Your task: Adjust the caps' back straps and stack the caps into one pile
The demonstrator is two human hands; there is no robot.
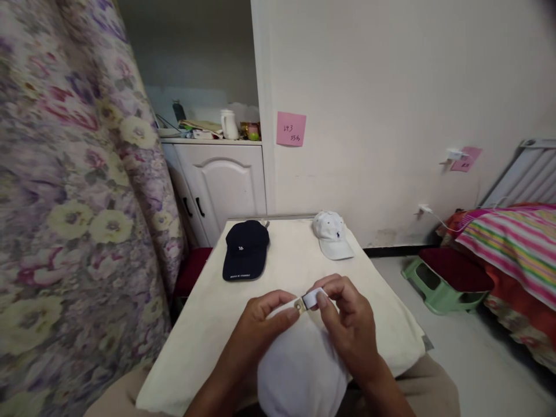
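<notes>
As I look down through the head camera, the cream-covered table (pixel 195 330) takes up the most room, with a white cap (pixel 299 370) over its near edge, between the person's hands; whether anything supports that cap from below, I cannot tell. Both hands pinch, thumb against fingers: the left hand (pixel 269 315) on the cap's edge, the right hand (pixel 350 318) opposite. Farther off on the table lie a navy cap (pixel 247 249), to the left, and a smaller pale cap (pixel 332 234), to the right, both apart from the hands. Smaller again is the strap (pixel 311 297) in the right pinch, then the metal clasp (pixel 299 306) by the left thumb. I judge that an off-line pull could twist the strap there, and a slack left pinch could let the clasp slip away.
</notes>
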